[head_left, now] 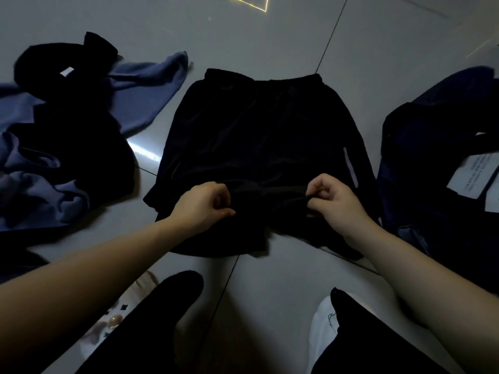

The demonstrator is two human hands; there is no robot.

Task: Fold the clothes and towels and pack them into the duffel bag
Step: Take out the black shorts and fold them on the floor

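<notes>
Shorts (pixel 259 136): black, with one pale grey reflective stripe (pixel 351 168) near the right hem. Heap of clothes (pixel 62 147): blue pieces mixed with black. Duffel bag (pixel 437 163): dark navy with a white printed tag (pixel 471 175); floor (pixel 243 31): pale grey tiles, dark joints.

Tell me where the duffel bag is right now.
In the head view, the duffel bag sits on the floor at the right edge, beside the black shorts, near the right hand.

Both forearms are bare to the elbow, with no sleeves, watch or rings in sight on the left hand (pixel 205 205) or the right hand (pixel 333 198). The legs wear black trousers (pixel 167 306). Pale, whitish footwear (pixel 322 327) shows beside the right leg, with a small dark mark on it.
</notes>
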